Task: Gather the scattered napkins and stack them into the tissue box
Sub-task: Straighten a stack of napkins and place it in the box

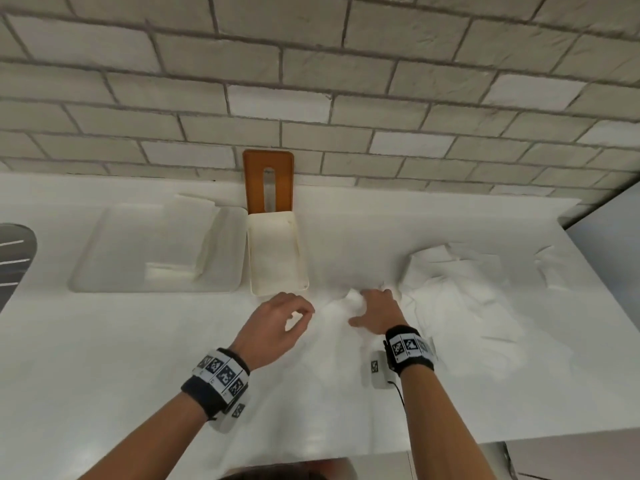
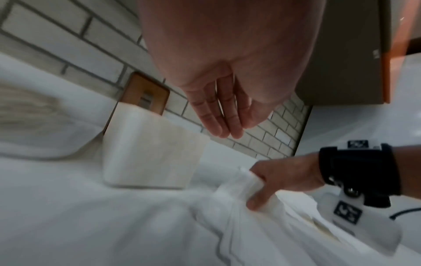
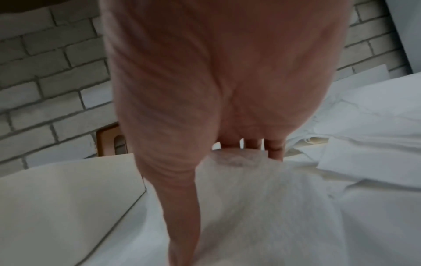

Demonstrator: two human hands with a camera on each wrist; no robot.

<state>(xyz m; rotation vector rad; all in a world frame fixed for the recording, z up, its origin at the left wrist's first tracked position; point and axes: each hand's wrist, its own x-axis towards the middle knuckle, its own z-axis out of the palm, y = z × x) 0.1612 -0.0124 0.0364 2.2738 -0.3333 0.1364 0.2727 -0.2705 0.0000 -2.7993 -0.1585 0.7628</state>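
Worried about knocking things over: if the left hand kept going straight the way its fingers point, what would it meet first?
Probably the open tissue box: the left hand, empty and relaxed, points at its near end. Depth is unclear.

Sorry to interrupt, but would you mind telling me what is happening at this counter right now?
A person is gathering white napkins on a white counter. Their right hand grips a bunched napkin, while the left hand hovers beside it, holding nothing. The tissue box stands open by the wall, its wooden lid leaning behind it. A loose pile of napkins lies to the right.
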